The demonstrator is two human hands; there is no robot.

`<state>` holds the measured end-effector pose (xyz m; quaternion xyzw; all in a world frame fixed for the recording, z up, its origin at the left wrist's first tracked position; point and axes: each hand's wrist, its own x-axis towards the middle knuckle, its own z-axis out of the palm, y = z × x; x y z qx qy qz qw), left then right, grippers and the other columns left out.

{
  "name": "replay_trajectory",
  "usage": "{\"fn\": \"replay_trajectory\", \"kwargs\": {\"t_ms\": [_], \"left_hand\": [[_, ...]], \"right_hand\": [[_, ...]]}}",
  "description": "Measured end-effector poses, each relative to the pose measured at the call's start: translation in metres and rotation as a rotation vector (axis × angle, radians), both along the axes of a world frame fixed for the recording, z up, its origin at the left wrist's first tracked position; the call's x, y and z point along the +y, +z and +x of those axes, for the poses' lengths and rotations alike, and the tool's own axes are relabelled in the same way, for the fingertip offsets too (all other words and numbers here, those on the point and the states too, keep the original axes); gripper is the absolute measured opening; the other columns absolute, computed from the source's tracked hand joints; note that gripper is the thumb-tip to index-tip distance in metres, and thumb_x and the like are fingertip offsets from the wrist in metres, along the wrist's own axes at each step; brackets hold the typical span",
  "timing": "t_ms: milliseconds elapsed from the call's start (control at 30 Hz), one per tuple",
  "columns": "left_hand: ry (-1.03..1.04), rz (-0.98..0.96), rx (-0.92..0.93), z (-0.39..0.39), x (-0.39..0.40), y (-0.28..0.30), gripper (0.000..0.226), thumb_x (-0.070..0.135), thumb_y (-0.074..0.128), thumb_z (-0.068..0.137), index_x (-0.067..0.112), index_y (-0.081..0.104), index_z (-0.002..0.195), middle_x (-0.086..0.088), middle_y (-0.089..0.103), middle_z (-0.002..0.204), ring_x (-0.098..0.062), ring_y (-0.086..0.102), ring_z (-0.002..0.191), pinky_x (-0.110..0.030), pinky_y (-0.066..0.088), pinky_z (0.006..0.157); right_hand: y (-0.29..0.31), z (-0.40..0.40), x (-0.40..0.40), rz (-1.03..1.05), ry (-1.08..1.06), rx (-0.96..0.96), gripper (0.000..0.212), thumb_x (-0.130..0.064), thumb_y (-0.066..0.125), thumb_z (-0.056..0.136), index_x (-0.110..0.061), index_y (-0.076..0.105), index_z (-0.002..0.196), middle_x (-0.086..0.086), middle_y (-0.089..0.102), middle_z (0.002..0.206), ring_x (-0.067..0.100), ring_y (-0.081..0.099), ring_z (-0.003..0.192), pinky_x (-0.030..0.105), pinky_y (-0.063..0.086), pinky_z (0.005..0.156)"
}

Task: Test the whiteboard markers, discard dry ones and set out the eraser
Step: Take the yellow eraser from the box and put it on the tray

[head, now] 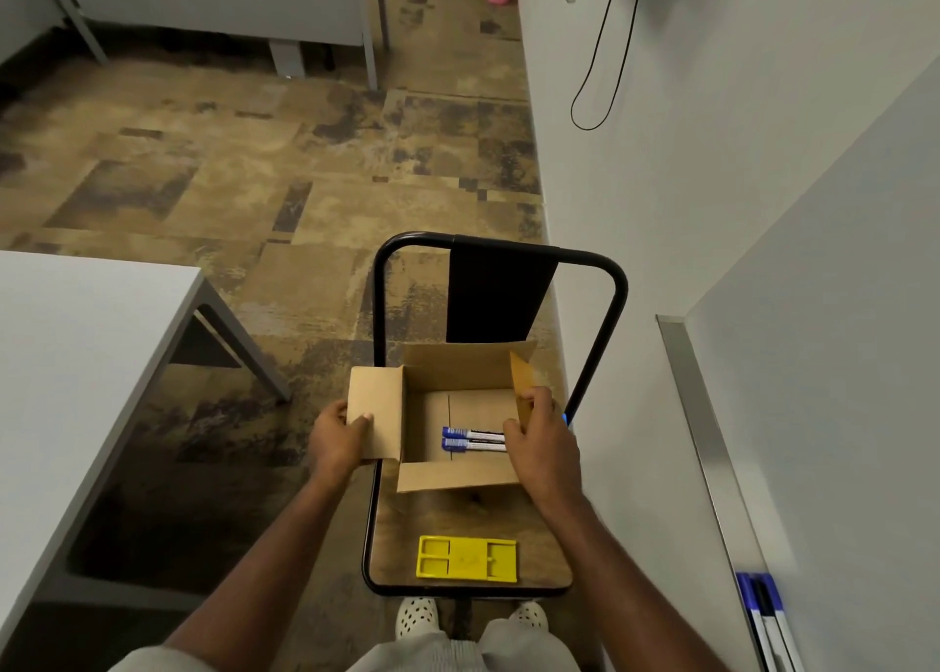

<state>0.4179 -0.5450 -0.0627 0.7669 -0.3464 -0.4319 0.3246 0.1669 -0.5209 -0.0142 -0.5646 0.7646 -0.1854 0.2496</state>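
- Hands hold our box (458, 417) open on the stool (534, 544): left hand (338, 435) pinches the left flap, right hand (541, 442) grips the right flap
- Two blue markers (473, 440) lie inside; yellow eraser (467, 557) sits nearer us

The right hand (541, 450) is covering the far ends of the two markers (473, 440) lying in the box (458, 376), while the frame's lower edge is cropping the markers on the whiteboard ledge (765, 620).
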Motion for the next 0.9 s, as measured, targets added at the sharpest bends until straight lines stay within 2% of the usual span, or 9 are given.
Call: {"fn": "replay_trajectory", "kwargs": {"t_ms": [67,133,200,233,333,500,600,667,900], "left_hand": [[-0.060,-0.191,-0.316,-0.003,0.004,0.007,0.054,0.020,0.066,0.093,0.017,0.044,0.142,-0.010,0.053,0.135,-0.027,0.055,0.118,-0.047,0.053,0.093],[-0.200,-0.510,-0.600,-0.008,0.006,0.022,0.044,0.019,0.064,0.091,0.017,0.052,0.133,-0.005,0.055,0.127,-0.020,0.052,0.116,-0.036,0.044,0.098],[-0.447,-0.759,-0.615,-0.020,0.002,0.038,0.025,0.021,0.058,0.094,0.019,0.061,0.119,0.000,0.062,0.114,-0.014,0.057,0.104,-0.028,0.045,0.091],[-0.605,-0.785,-0.548,-0.029,-0.001,0.045,0.021,0.021,0.057,0.095,0.020,0.063,0.115,0.002,0.064,0.109,-0.011,0.058,0.097,-0.027,0.049,0.084],[-1.056,-0.517,-0.474,-0.063,-0.019,0.044,0.026,0.022,0.062,0.095,0.025,0.061,0.121,0.005,0.066,0.114,-0.008,0.061,0.092,-0.028,0.055,0.076],[-1.518,-0.195,-0.889,-0.109,-0.049,0.009,0.037,0.031,0.057,0.099,0.017,0.051,0.133,-0.006,0.060,0.126,-0.023,0.061,0.109,-0.036,0.051,0.089],[-1.578,-0.117,-1.002,-0.116,-0.057,-0.023,0.050,0.043,0.052,0.100,0.013,0.043,0.140,-0.012,0.055,0.132,-0.028,0.059,0.112,-0.040,0.051,0.088],[-1.576,-0.126,-1.015,-0.118,-0.061,-0.042,0.054,0.043,0.054,0.099,0.013,0.038,0.142,-0.014,0.052,0.135,-0.030,0.058,0.114,-0.042,0.051,0.087],[-1.611,-0.178,-0.897,-0.121,-0.071,-0.060,0.049,0.037,0.058,0.097,0.015,0.041,0.137,-0.012,0.061,0.124,-0.029,0.062,0.106,-0.041,0.050,0.086]], "right_hand": [[0.002,0.000,0.003,-0.012,-0.025,-0.046,0.035,-0.029,0.059,0.098,-0.021,0.045,0.130,0.003,0.060,0.121,0.010,0.055,0.086,0.013,0.043,0.066],[0.002,0.000,0.006,-0.021,-0.042,-0.078,0.038,-0.030,0.062,0.097,-0.022,0.046,0.131,0.003,0.060,0.126,0.015,0.061,0.094,0.020,0.048,0.075],[0.001,0.000,0.008,-0.027,-0.051,-0.098,0.040,-0.030,0.064,0.096,-0.023,0.047,0.132,0.003,0.059,0.129,0.017,0.062,0.101,0.020,0.047,0.078],[0.002,-0.001,0.009,-0.028,-0.051,-0.104,0.041,-0.029,0.065,0.095,-0.023,0.048,0.132,0.002,0.059,0.129,0.016,0.062,0.102,0.019,0.046,0.077],[0.004,0.000,0.010,-0.029,-0.041,-0.100,0.043,-0.029,0.067,0.094,-0.024,0.048,0.132,0.001,0.059,0.132,0.017,0.063,0.106,0.018,0.044,0.078],[0.006,0.000,0.012,-0.023,-0.017,-0.074,0.046,-0.029,0.068,0.094,-0.026,0.046,0.135,0.001,0.056,0.136,0.018,0.063,0.111,0.012,0.042,0.076],[0.007,-0.002,0.010,-0.015,-0.022,-0.068,0.049,-0.024,0.068,0.094,-0.025,0.046,0.137,0.001,0.056,0.137,0.016,0.062,0.112,0.003,0.035,0.071],[0.005,-0.003,0.009,-0.017,-0.031,-0.072,0.050,-0.023,0.070,0.093,-0.025,0.047,0.137,0.001,0.057,0.137,0.016,0.062,0.114,0.007,0.039,0.076],[0.005,-0.003,0.010,-0.008,-0.018,-0.048,0.049,-0.028,0.069,0.094,-0.026,0.048,0.138,-0.002,0.056,0.139,0.014,0.061,0.114,0.004,0.034,0.072]]}}
